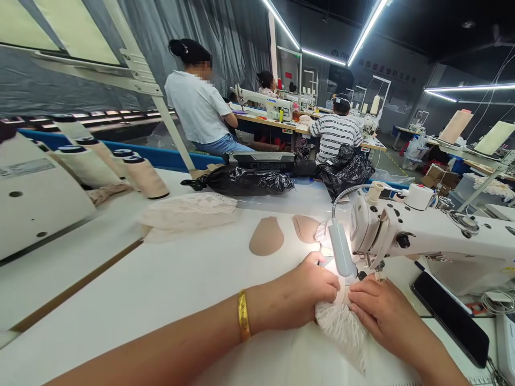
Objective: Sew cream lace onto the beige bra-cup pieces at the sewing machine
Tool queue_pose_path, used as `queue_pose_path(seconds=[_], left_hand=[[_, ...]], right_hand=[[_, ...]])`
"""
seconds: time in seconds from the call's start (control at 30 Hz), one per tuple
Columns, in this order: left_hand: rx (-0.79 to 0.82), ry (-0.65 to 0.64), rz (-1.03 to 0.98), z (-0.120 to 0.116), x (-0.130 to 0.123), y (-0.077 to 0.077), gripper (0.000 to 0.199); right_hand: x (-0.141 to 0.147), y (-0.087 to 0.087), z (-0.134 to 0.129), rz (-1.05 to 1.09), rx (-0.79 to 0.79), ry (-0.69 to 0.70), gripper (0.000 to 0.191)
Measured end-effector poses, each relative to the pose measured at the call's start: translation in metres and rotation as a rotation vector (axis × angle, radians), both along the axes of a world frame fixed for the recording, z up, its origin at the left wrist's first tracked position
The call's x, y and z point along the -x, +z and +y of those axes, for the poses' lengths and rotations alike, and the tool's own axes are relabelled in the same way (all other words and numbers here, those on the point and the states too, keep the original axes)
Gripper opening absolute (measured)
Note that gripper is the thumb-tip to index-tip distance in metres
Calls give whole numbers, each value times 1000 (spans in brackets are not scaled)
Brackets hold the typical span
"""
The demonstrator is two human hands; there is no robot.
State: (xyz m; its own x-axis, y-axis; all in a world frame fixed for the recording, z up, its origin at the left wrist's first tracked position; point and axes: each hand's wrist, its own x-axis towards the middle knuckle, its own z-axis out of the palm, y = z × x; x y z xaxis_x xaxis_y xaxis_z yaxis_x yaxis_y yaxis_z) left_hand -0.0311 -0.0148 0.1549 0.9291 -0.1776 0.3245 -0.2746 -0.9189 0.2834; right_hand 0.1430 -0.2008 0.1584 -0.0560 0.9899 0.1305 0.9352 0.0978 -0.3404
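Under the white sewing machine (422, 230), bunched white lace fabric (341, 324), left hand (301, 295) and right hand (382, 311) both pinching it closed-fingered, lamp-lit

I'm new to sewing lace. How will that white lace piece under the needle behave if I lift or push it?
The white lace piece is probably floppy: it bunches and folds between the left hand and right hand. It looks thin and open-meshed, so likely very light. Pushed, it would probably wrinkle rather than slide flat on the white table.
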Motion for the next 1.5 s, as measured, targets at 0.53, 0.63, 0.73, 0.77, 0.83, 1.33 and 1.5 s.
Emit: queue_pose_path(seconds=[0.53,0.63,0.73,0.77,0.83,1.33,1.5], left_hand=[[-86,-94,-118,10,-1,-19,32],[-112,-83,-146,11,-2,-21,33],[-159,-65,-172,11,-5,-25,34],[-181,-60,-182,11,-6,-26,34],[-222,-46,-208,10,-6,-28,34],[-377,183,-302,-13,-19,-41,27],[-149,197,-158,-15,-24,-49,22]], right_hand=[[8,15,0,98,36,139,17],[6,13,0,54,33,126,19],[5,10,1,8,22,100,21],[4,9,1,3,16,91,22],[3,7,2,7,-2,71,22],[-10,-6,3,-142,-37,-144,30],[-18,-15,6,-131,-52,-265,31]])
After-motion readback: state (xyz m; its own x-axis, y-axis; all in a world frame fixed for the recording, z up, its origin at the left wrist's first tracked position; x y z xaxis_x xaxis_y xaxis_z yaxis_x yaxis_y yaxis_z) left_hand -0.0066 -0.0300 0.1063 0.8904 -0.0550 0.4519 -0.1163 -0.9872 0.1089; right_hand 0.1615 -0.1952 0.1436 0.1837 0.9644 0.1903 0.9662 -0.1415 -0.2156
